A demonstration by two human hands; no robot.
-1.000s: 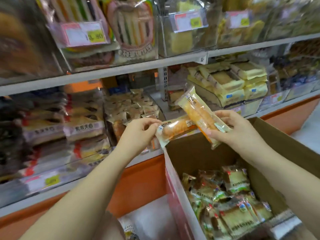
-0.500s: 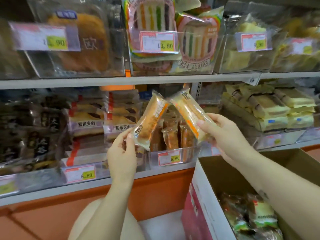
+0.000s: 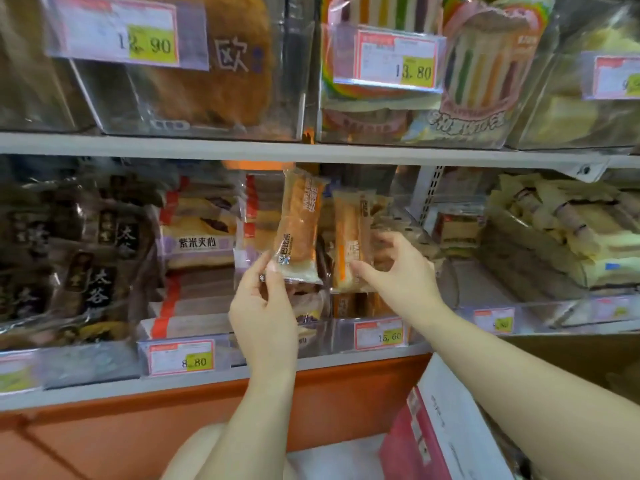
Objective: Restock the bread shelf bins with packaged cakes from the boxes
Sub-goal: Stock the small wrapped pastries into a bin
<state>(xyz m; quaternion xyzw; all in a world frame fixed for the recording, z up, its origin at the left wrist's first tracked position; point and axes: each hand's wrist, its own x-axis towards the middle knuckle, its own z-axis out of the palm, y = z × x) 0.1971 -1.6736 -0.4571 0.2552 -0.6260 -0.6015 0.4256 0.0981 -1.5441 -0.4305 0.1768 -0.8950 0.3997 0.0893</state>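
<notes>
My left hand [image 3: 265, 306] pinches the bottom edge of an upright packaged cake [image 3: 299, 226] in clear wrap, held in front of the lower shelf. My right hand [image 3: 398, 275] grips a second packaged cake [image 3: 349, 244] by its lower half, upright, just over the clear bin [image 3: 346, 332] tagged 15.60. More cakes of the same kind stand inside that bin. The cardboard box [image 3: 446, 417] sits at the lower right; its contents are out of view.
Clear bins of other wrapped breads fill the lower shelf on both sides: dark packs [image 3: 79, 258] at left, yellow slices [image 3: 561, 237] at right. The upper shelf edge [image 3: 311, 150] runs just above the raised cakes. An orange base panel [image 3: 138, 427] lies below.
Both hands have moved forward and closer to the shelf with their cakes. The cakes have turned from tilted to upright, and the right one now sits over the 15.60 bin.
</notes>
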